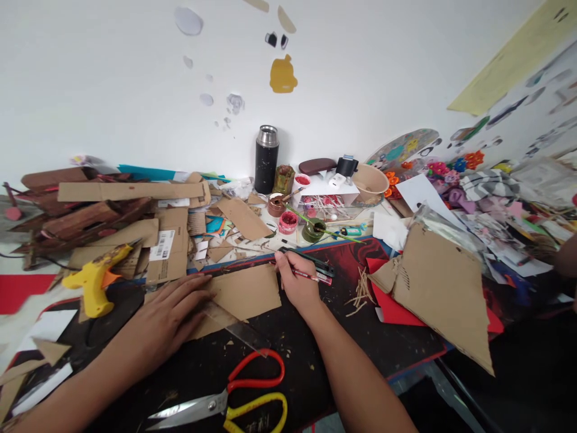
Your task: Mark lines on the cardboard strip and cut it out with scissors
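A rectangular piece of brown cardboard [259, 285] lies on the dark mat. My left hand [174, 307] rests flat, fingers stretched out, over its left part and over the upper end of a clear ruler [238, 331] that slants across it. At the cardboard's right edge, my right hand [297, 282] is closed around a red and white pen [311, 276]; the pen's tip is hidden. Dark pens [315, 258] lie just beyond the right hand. Scissors [220, 402] with one red and one yellow handle lie partly spread in front, near the ruler's lower end.
A yellow glue gun [97, 279] lies left, near cardboard scraps [169, 243] and a brown model [90, 216]. Open paint pots [287, 222] and a black flask [267, 159] stand at the back. At right, a large cardboard piece [442, 288] lies over red paper.
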Demonstrator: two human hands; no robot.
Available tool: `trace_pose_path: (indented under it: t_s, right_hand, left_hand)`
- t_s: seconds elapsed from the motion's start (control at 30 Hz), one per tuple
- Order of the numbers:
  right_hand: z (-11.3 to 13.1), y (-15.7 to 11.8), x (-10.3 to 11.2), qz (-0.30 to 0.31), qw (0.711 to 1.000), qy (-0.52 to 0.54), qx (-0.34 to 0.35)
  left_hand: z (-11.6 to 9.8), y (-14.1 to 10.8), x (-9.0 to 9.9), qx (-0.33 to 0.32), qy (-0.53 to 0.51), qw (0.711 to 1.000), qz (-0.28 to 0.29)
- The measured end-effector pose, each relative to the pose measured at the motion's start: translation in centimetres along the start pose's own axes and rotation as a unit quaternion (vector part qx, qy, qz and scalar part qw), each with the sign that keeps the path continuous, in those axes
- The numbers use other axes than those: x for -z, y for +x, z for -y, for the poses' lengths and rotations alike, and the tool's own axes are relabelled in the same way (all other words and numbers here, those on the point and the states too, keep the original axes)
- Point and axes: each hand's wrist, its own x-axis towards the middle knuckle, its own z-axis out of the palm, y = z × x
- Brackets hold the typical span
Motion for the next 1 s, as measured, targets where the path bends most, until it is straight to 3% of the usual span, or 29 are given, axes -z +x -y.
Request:
trace_pose_path:
  t_s: [0.7, 1.0]
  right_hand:
    - [-0.3, 0.2, 0.1, 0.013, 1.000, 0.010, -0.004]
    - [-0.5, 0.2, 0.1, 0.030, 0.999, 0.015, -0.001]
  left_hand:
    - [-1.7, 1.3, -0.8, 0.117, 0.049, 0.991, -0.050]
    - [-0.8, 1.6, -0.5, 0.107, 0.024, 0.993, -0.045]
